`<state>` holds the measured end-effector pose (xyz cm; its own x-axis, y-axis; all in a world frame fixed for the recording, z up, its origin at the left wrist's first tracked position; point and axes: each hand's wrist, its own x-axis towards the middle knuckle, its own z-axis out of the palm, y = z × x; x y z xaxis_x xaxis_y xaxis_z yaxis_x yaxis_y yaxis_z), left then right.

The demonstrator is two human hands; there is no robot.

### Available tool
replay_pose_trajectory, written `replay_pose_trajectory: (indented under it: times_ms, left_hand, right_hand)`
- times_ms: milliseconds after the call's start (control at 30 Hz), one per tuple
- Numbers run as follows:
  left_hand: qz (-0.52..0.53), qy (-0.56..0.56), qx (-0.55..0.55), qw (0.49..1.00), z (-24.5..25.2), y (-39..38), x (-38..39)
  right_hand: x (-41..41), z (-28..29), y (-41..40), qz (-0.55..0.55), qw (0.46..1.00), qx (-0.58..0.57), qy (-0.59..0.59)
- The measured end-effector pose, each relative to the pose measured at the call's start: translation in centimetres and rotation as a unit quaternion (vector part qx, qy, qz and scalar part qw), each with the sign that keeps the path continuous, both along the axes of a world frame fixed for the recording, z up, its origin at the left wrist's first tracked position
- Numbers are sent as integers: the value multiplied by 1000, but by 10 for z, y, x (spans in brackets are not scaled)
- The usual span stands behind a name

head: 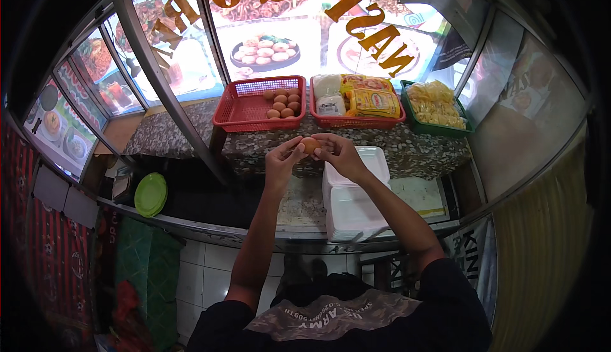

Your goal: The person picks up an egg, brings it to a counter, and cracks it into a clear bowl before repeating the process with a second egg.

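A brown egg (310, 146) is pinched between the fingertips of both hands, above the front of a pebble-patterned shelf. My left hand (282, 157) grips its left side, and my right hand (342, 154) has its right side. Behind my hands, a red plastic basket (238, 122) carries several brown eggs (282, 103) gathered in its right half. Below my right hand, white foam food boxes (358, 209) stand in stacks, partly covered by my right forearm.
Another red basket (355, 122) contains yellow packets (374, 103) and white packages (329, 96). Right of it, a green basket (441, 129) holds bagged yellow food, perhaps noodles. Green plates (151, 194) sit at the left. A metal post (164, 80) slants before the glass front.
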<state>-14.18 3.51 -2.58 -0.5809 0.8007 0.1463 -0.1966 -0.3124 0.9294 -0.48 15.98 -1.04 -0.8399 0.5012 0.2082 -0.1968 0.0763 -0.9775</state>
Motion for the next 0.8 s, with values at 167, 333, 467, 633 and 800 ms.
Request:
replay_pose_trajectory:
  times_ms: [167,333,467,633,800]
  left_hand:
    - [-17,66,-20,997,-6,2,-43]
    - [-47,68,-46,996,-4,12,-92]
    - [-28,133,-59,989,-8,41,-142]
    - [-14,174,-52,983,-9,82,-202]
    - [-37,62,-43,996,-39,109,-268]
  right_hand:
    - [-40,-14,11,4,1000,25,3]
    - [-83,-11,20,-45,986,148,-62]
    - [-130,-21,44,-45,992,111,-39]
    - [-193,-19,77,-63,994,76,-54]
    - [-264,-39,99,-54,985,-145,-81]
